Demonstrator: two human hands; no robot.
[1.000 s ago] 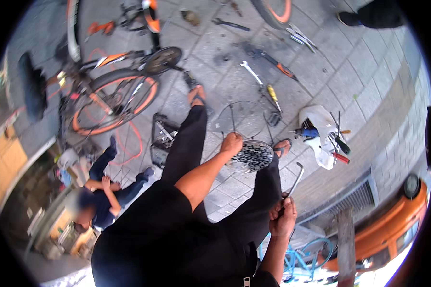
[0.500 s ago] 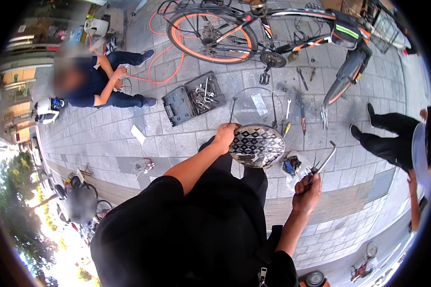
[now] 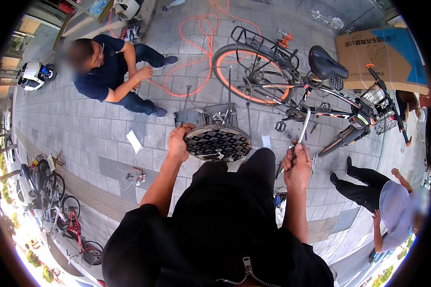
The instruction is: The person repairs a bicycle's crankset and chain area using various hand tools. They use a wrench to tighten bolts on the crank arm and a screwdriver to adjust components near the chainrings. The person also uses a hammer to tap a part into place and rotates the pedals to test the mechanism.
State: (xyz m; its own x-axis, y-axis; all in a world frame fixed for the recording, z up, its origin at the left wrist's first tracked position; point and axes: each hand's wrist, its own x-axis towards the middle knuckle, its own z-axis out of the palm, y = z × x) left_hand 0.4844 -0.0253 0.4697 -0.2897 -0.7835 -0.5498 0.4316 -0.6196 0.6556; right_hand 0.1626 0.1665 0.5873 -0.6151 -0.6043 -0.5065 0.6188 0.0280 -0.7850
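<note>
My left hand [image 3: 179, 143] grips the left rim of a round stool [image 3: 218, 143]. Its dark, diamond-patterned seat faces me, and thin metal legs stretch away from it. To the right, my right hand [image 3: 297, 165] is closed around an L-shaped metal rod [image 3: 304, 125], which looks like a large hex key; its bent end points up and away. Beyond the rod stands a bicycle [image 3: 326, 62] with an orange rear rim and a black saddle. An open tool case [image 3: 189, 118] lies on the paving behind the stool, partly hidden by it.
A seated person [image 3: 100, 71] is at the left, and another person [image 3: 392, 205] stands at the right. An orange hose [image 3: 210, 43] loops over the paving. A large cardboard box [image 3: 378, 52] stands at the back right. Parked bicycles [image 3: 72, 220] line the lower left.
The view has swung, showing more of the bicycle and the box. In the picture, the stool and my left hand have shifted left; my right hand, with the rod, is higher up.
</note>
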